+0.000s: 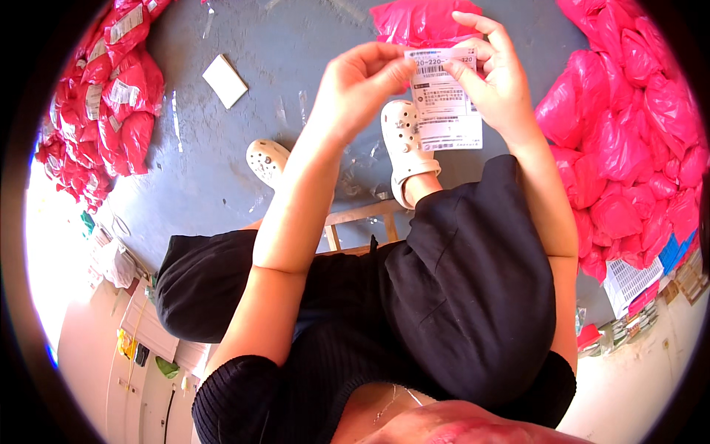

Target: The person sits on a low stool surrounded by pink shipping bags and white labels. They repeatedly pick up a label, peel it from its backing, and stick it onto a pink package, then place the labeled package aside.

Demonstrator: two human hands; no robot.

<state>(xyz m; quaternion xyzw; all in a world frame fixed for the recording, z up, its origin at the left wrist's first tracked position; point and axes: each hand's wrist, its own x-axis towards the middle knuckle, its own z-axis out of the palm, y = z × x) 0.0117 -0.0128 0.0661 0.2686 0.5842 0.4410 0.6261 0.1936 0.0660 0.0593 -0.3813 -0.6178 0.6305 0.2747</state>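
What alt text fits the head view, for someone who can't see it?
A person's left hand and right hand hold a white printed label near its top; a pink plastic bag lies on the blue-grey floor beyond. Labelled red-pink bags are piled at left, more pink bags at right.

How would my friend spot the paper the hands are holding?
On the grey floor, find the pale right shoe. Beside it in the view, the left hand and right hand grip the paper near its top. Black print marks it, unlike the blank cream rectangle on the floor.
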